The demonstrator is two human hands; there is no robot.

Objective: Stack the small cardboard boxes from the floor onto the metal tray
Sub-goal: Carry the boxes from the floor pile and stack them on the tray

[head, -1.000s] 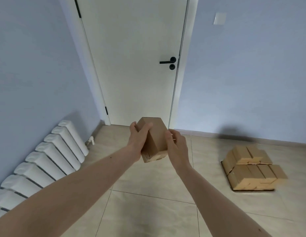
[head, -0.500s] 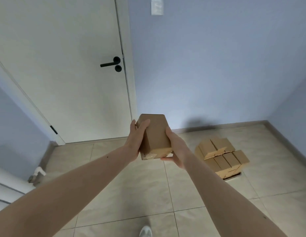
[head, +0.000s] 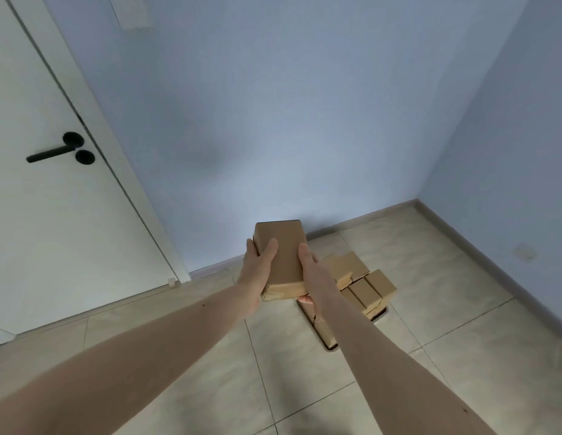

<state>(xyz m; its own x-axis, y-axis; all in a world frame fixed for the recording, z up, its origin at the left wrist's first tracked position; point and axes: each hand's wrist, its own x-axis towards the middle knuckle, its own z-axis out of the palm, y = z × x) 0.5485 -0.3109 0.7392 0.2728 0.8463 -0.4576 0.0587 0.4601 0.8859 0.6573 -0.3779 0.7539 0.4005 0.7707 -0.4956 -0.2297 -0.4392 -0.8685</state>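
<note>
I hold one small brown cardboard box (head: 284, 255) in the air between both hands, at chest height. My left hand (head: 257, 268) grips its left side with the thumb over the top face. My right hand (head: 312, 271) grips its right side, fingers curled under it. Behind and below the box, a stack of several cardboard boxes (head: 364, 284) sits on the metal tray (head: 331, 349) on the floor near the wall. My right forearm hides much of the tray and the stack's left part.
A white door (head: 53, 199) with a black handle (head: 58, 150) is to the left. Blue walls meet in a corner at the right, with a grey skirting board (head: 480, 255). Beige floor tiles (head: 304, 387) spread around the tray.
The view has swung right and closer to the stack. The held box now overlaps the stacked boxes in view. Both hands keep the same grip on it.
</note>
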